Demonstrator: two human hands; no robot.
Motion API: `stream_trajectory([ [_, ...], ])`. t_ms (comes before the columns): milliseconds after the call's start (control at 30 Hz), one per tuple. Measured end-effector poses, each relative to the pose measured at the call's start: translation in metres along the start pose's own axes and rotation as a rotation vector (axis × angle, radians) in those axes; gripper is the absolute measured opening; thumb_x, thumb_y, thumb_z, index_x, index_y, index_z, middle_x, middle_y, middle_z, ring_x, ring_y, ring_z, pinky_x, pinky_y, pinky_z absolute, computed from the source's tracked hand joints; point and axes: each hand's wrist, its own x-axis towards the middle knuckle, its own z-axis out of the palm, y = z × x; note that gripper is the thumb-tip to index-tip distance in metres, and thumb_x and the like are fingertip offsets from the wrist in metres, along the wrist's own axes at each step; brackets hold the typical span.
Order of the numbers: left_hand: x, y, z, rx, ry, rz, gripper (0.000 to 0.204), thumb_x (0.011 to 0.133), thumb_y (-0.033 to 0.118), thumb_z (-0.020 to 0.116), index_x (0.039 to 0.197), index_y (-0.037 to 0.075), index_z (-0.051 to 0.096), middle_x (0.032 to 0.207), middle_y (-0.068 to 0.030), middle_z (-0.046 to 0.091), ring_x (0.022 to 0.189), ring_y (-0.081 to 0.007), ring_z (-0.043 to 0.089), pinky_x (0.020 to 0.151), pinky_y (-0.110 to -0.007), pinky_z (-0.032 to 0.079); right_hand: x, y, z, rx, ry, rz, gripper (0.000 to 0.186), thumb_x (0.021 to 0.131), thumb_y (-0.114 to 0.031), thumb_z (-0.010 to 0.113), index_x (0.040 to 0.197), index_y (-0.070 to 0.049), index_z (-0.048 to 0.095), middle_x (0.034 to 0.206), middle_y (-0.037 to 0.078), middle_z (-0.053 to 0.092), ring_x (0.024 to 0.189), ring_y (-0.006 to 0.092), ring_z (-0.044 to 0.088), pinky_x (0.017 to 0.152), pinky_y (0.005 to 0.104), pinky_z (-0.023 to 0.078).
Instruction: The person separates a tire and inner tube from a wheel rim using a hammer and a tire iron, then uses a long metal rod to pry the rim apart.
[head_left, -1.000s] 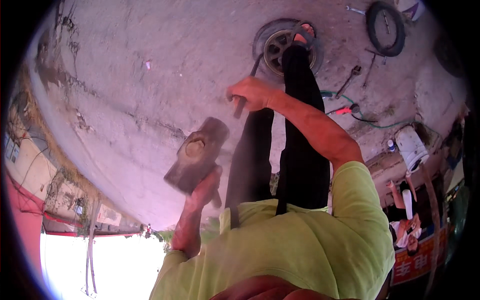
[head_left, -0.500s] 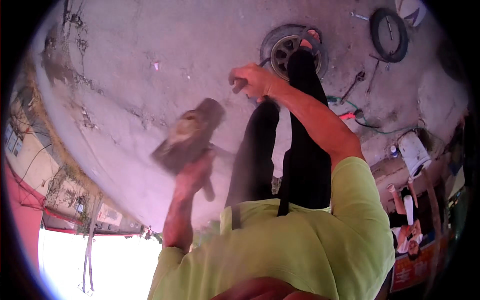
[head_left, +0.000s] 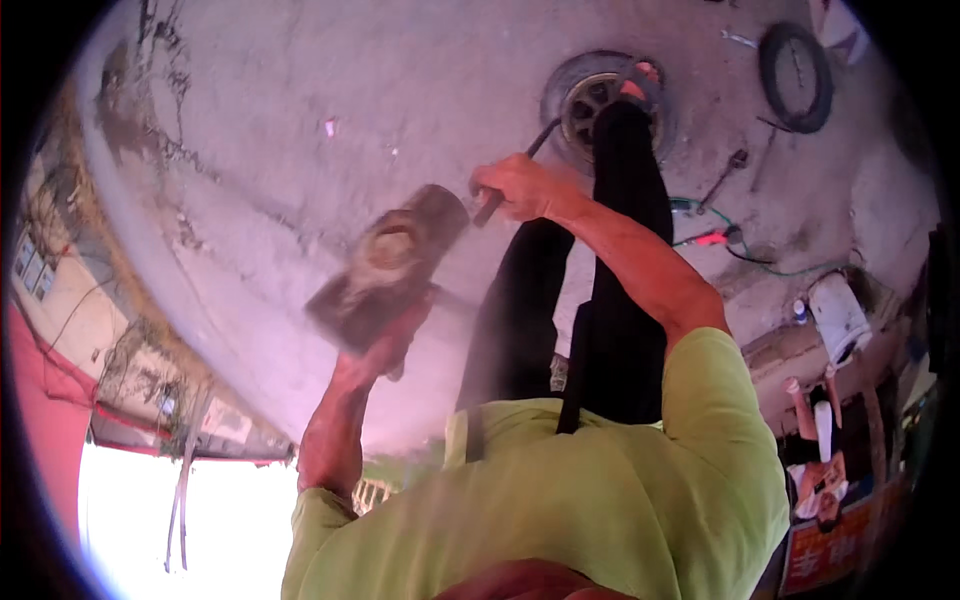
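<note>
My left hand [head_left: 398, 338], smeared by motion, is closed around the handle of a heavy sledgehammer [head_left: 385, 262]. Its big blocky head is raised off the ground, close to the near end of a dark metal bar [head_left: 544, 136]. That bar is gripped in my right hand [head_left: 525, 188], whose fingers wrap around its middle. Slanting forward and right, the bar's far end meets the left side of a wheel [head_left: 578, 72] with a spoked rim and a tyre, lying flat on the ground. My sandalled foot [head_left: 640, 80] rests on the wheel's right side.
On the concrete at right lie another tyre [head_left: 768, 85], a wrench [head_left: 738, 39], a long tool [head_left: 728, 178] and a red-handled tool [head_left: 712, 238] beside a green hose [head_left: 775, 264]. Farther right are a white container [head_left: 838, 318], a small bottle [head_left: 799, 311] and a seated person [head_left: 818, 485].
The hammer head has turned and come nearer my right hand. The bar in my right hand now slants more steeply toward the wheel. The whole view has shifted slightly.
</note>
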Motion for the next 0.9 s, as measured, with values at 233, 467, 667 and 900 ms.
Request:
stream_trajectory([
  [233, -0.084, 0.039, -0.042, -0.523, 0.311, 0.474, 0.026, 0.083, 0.007, 0.067, 0.105, -0.003, 0.056, 0.072, -0.0086, 0.056, 0.053, -0.0189, 0.054, 0.049, -0.031, 0.044, 0.018, -0.001, -0.025, 0.038, 0.104, 0.015, 0.022, 0.073, -0.006, 0.064, 0.095, -0.009, 0.062, 0.077, 0.012, 0.067, 0.074, 0.0353, 0.067, 0.064, 0.0424, 0.052],
  [467, -0.055, 0.033, -0.012, -0.453, 0.122, 0.734, 0.019, 0.084, 0.005, 0.066, 0.100, 0.001, 0.056, 0.069, -0.0066, 0.055, 0.053, -0.0164, 0.052, 0.048, -0.030, 0.043, 0.014, 0.001, -0.028, -0.042, 0.166, -0.053, 0.019, 0.077, 0.001, 0.059, 0.095, -0.005, 0.062, 0.074, 0.011, 0.068, 0.068, 0.0268, 0.069, 0.062, 0.0375, 0.053],
  [667, -0.009, 0.007, 0.011, -0.183, 0.320, -0.002, 0.013, 0.085, 0.003, 0.065, 0.095, 0.004, 0.058, 0.065, -0.0044, 0.055, 0.053, -0.0130, 0.051, 0.047, -0.029, 0.040, 0.018, 0.003, -0.046, 0.045, 0.132, 0.102, 0.027, 0.071, -0.008, 0.064, 0.098, -0.009, 0.064, 0.082, 0.013, 0.069, 0.076, 0.0357, 0.067, 0.066, 0.0434, 0.052],
  [900, -0.091, 0.056, -0.039, -0.464, 0.208, 0.737, 0.014, 0.088, 0.011, 0.066, 0.095, 0.003, 0.057, 0.069, -0.0044, 0.054, 0.055, -0.0155, 0.052, 0.049, -0.030, 0.043, 0.008, 0.013, -0.029, -0.092, 0.129, -0.010, 0.026, 0.070, 0.002, 0.060, 0.094, -0.007, 0.064, 0.076, 0.010, 0.068, 0.073, 0.0304, 0.069, 0.065, 0.0389, 0.054],
])
